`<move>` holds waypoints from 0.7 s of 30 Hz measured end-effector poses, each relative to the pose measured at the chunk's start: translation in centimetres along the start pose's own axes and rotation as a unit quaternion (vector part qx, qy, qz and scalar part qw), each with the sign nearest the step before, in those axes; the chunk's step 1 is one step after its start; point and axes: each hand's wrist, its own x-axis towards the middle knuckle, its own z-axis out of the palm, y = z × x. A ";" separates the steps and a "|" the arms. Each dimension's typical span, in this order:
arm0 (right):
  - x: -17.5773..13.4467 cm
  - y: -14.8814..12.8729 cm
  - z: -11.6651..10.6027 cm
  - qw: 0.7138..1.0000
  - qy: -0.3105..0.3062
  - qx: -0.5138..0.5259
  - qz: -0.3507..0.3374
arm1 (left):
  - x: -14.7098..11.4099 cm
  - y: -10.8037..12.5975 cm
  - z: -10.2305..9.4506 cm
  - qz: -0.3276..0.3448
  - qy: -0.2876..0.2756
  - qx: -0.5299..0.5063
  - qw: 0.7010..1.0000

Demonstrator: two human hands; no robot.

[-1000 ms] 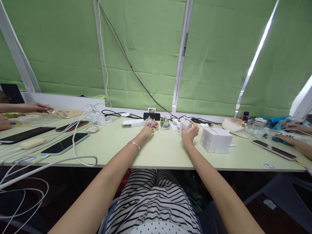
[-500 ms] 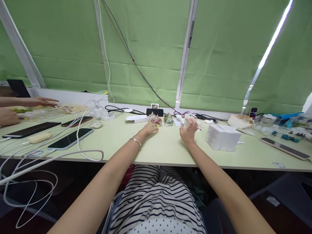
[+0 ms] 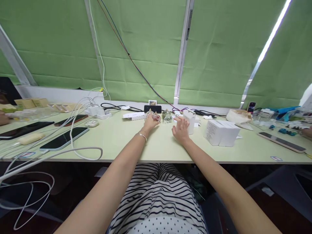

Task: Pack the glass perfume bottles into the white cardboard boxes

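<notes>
My left hand [image 3: 150,122], with a thin bracelet at the wrist, reaches to a pair of small clear round ornaments with gold tops. Its fingers close around one reddish-filled ornament [image 3: 156,118], and they partly hide both. Just to the right sits a similar clear ornament with green inside [image 3: 166,116], which neither hand touches. My right hand [image 3: 180,128] is open, its fingers stretched out beside an upright white box [image 3: 191,122]. Whether the fingertips touch the box, I cannot tell.
White boxes [image 3: 221,133] stand on the right of the table. A flat white box [image 3: 134,115] and a black phone [image 3: 152,109] are at the back. Phones and white cables [image 3: 85,148] lie on the left. Another person's hand [image 3: 3,118] shows at the left edge.
My right hand has let go of the white box, which now stands upright on the table, and its fingers have spread. My left hand stays at the ornaments. The view has shifted slightly.
</notes>
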 end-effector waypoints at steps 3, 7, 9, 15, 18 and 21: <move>0.0 0.1 0.0 1.000 -0.001 0.000 0.006 | -0.1 0.1 0.4 0.010 -0.003 0.040 0.999; 0.0 -0.1 -0.1 1.000 -0.017 0.000 0.010 | -0.1 0.3 0.7 -0.008 -0.018 0.073 0.997; 0.0 -0.2 -0.1 1.000 -0.028 0.003 0.009 | 0.0 0.5 0.8 -0.023 -0.022 0.082 0.996; 0.0 -0.4 -0.3 0.999 -0.047 0.002 0.008 | -0.1 0.6 0.4 -0.037 -0.030 0.089 0.995; 0.1 -0.2 -0.2 0.999 -0.048 -0.003 0.024 | -0.4 0.2 -0.2 -0.025 -0.045 0.084 0.995; 0.1 0.0 -0.2 0.997 -0.059 -0.011 0.044 | -0.9 -0.5 -0.9 0.004 -0.071 0.076 0.995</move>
